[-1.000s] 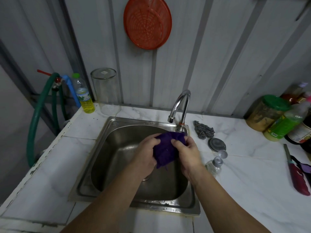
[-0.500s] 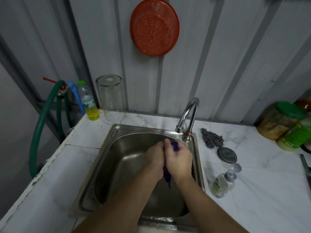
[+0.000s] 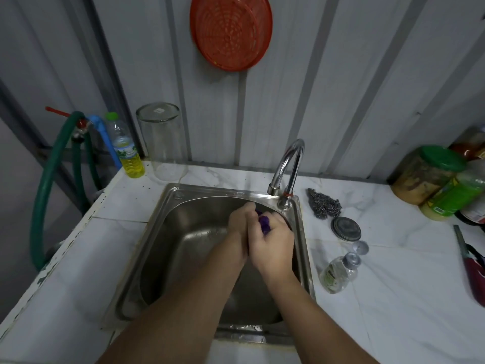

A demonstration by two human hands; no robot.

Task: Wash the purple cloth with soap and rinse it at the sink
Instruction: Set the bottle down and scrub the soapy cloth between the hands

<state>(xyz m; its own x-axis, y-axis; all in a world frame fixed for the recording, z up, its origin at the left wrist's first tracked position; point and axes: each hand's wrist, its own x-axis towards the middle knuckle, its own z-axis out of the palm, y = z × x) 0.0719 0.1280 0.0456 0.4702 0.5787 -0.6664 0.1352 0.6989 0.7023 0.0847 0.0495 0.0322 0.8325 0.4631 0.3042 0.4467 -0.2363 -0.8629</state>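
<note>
Both hands are pressed together over the steel sink (image 3: 162,232), just below the chrome tap (image 3: 288,164). The purple cloth (image 3: 263,222) is bunched tightly between them, and only a small fold shows at the top. My left hand (image 3: 240,227) closes on it from the left. My right hand (image 3: 274,248) wraps it from the right. No water stream is visible from the tap. A small clear soap bottle (image 3: 338,273) lies tilted on the counter right of the sink, with its cap (image 3: 360,247) off beside it.
A steel scourer (image 3: 324,207) and a round metal lid (image 3: 346,229) lie right of the tap. Green-lidded jars (image 3: 430,174) crowd the back right. A yellow-liquid bottle (image 3: 126,148) and glass jar (image 3: 161,140) stand back left, beside a green hose (image 3: 47,185). A red-handled tool (image 3: 472,269) lies far right.
The cloth was held spread between my hands a second ago. My hands have since closed together and bunched it, so most of it is hidden.
</note>
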